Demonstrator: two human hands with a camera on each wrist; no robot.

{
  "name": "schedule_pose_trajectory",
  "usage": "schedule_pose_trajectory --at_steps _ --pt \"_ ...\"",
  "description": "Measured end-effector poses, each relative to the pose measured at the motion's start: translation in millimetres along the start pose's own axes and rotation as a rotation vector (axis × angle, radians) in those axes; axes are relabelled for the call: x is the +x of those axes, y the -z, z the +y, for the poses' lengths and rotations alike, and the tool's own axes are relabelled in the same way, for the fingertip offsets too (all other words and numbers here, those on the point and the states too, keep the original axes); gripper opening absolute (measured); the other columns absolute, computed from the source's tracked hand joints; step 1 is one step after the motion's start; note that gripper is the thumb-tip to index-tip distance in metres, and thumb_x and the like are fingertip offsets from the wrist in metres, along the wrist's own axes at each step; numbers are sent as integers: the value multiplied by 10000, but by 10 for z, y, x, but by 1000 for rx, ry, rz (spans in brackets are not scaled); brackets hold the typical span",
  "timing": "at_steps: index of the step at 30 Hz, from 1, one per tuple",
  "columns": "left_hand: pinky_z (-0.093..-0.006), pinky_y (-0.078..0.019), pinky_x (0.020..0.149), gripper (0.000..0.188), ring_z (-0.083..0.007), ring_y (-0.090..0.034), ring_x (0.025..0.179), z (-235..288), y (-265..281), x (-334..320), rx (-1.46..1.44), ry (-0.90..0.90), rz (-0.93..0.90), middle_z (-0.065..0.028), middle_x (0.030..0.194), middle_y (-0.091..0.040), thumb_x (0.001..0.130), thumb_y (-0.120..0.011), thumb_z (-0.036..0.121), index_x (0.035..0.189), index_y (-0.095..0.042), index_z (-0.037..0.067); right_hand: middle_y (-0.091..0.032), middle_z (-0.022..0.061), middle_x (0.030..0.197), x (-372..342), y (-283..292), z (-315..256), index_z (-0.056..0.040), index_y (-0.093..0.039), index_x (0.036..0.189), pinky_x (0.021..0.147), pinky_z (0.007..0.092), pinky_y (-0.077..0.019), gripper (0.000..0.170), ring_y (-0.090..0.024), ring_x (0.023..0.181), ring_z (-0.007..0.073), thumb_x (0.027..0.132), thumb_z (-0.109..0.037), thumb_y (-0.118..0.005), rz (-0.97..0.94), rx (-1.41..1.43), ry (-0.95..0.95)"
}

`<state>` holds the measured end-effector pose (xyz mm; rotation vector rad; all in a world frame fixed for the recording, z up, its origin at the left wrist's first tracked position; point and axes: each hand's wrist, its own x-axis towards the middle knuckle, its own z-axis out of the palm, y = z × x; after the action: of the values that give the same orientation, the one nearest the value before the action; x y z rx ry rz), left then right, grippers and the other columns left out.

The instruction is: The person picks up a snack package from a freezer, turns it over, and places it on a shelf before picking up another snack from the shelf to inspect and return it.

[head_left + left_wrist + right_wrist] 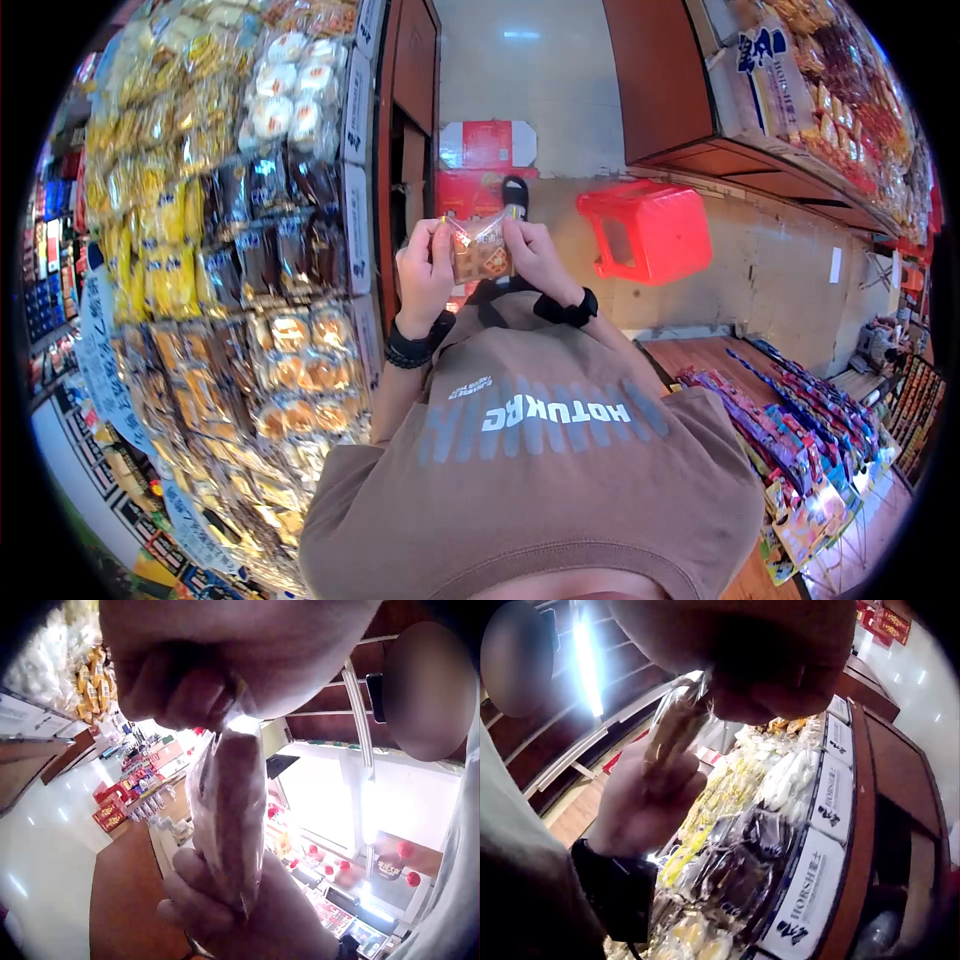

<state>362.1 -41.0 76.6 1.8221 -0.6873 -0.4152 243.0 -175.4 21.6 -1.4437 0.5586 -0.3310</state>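
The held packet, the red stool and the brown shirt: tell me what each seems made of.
The held packet looks like clear, glossy plastic film: it catches highlights and shows its contents. The red stool is probably moulded plastic, smooth with a slight sheen and even colour. The brown shirt appears to be soft, matte fabric, judging by its drape; I can't tell the fibre.

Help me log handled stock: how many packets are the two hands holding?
1: a clear packet, held by the left hand and right hand; no second one shows.

Fingers (435,243) partly hide the packet (484,262), its smaller print blurred.
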Motion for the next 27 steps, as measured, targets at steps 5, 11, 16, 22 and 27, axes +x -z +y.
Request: schedule_pose_trajectory --at_steps 5,11,16,22,27 --pt "-251 -460 627 181 -54 -520 703 266 -164 964 93 5 56 -20 745 -624 1034 -542 137 944 -611 -4 -607 71 673 959 290 -404 84 -616 917 603 316 -455 377 -531 664 88 1058 -231 -463 -41 38 16" --pt "-310 -505 622 162 -140 -645 684 397 -343 1863 148 -71 77 -120 757 -672 1006 -581 149 975 -642 2 -562 95 600 1821 541 -429 70 -634 865 537 336 -434 384 -519 580 97 1059 -204 -447 63 -8 131" --pt "-375 -473 549 149 -321 -663 625 281 -487 2414 112 -63 99 -200 718 -622 1000 -580 141 959 -621 4 -443 95 548 2332 737 -508 74 -543 763 485 343 -345 398 -396 539 82 1047 -195 -473 79 5 95" --pt "-365 -466 536 167 -292 -665 605 -3 -569 3076 57 -9 156 -191 690 -625 1010 -564 148 964 -619 -2 -442 93 551 3028 890 -762 64 -530 755 491 339 -359 386 -411 521 106 1040 -194 -496 -4 -114 83" --pt "-364 -508 573 162 -305 -698 662 -333 -554 3778 45 -9 175 -196 747 -665 1006 -572 151 985 -628 0 -476 120 591 3771 1002 -799 65 -601 868 518 340 -397 334 -463 545 127 1038 -206 -505 -113 -235 -6"
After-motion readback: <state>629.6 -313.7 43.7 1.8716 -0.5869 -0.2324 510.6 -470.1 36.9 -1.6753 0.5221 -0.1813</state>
